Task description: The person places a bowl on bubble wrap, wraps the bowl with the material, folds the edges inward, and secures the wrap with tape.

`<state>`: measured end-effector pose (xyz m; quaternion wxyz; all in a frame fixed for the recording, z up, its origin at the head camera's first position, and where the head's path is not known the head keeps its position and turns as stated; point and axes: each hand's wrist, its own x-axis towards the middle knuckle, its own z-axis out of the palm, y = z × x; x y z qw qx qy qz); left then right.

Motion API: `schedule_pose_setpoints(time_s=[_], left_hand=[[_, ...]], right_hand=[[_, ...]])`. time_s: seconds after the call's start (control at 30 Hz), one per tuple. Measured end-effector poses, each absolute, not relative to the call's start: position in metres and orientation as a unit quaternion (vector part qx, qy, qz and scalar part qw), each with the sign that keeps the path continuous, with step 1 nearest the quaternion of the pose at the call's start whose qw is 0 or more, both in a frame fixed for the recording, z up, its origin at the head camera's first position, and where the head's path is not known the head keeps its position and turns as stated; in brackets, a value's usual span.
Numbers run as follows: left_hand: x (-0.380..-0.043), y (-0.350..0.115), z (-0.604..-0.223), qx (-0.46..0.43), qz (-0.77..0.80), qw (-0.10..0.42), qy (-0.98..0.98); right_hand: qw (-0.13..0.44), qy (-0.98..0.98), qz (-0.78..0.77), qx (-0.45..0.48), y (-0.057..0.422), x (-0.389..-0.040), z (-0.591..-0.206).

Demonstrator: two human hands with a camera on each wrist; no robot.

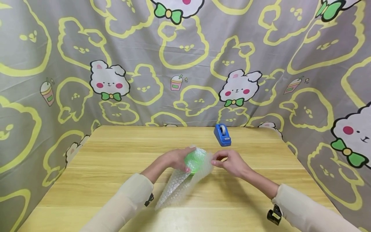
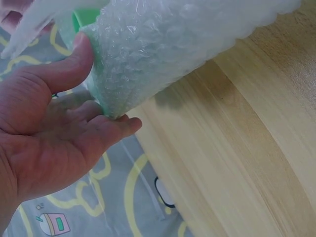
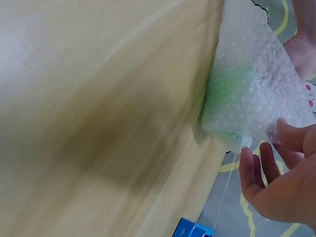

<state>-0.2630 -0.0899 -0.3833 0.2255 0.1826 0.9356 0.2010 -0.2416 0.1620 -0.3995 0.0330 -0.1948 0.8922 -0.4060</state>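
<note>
left hand (image 1: 179,158) is clasping bubble wrap (image 2: 148,54) round green object (image 1: 195,161) | right hand (image 1: 234,163) is pinching bubble wrap edge | green object showing between hands, short of far edge of bench (image 1: 116,154) | probably handling light, soft-skinned, slippery; favouring wrapped sides, not loose tail

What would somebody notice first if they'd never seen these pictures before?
Probably the big cloth behind the table, with its white bunnies and yellow outlines. Next comes the bright green thing showing through bubble wrap, between the left hand and right hand. Then there's the blue tape dispenser, near the table's far edge, right of the middle in the head view.
</note>
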Motion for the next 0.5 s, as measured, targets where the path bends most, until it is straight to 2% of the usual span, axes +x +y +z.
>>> schedule_pose_setpoints(time_s=[0.5], left_hand=[[-0.264,-0.091,-0.384,0.179,0.222,0.214,0.934]], right_hand=[[0.006,0.895,-0.424,-0.139,0.140,-0.260,-0.407]])
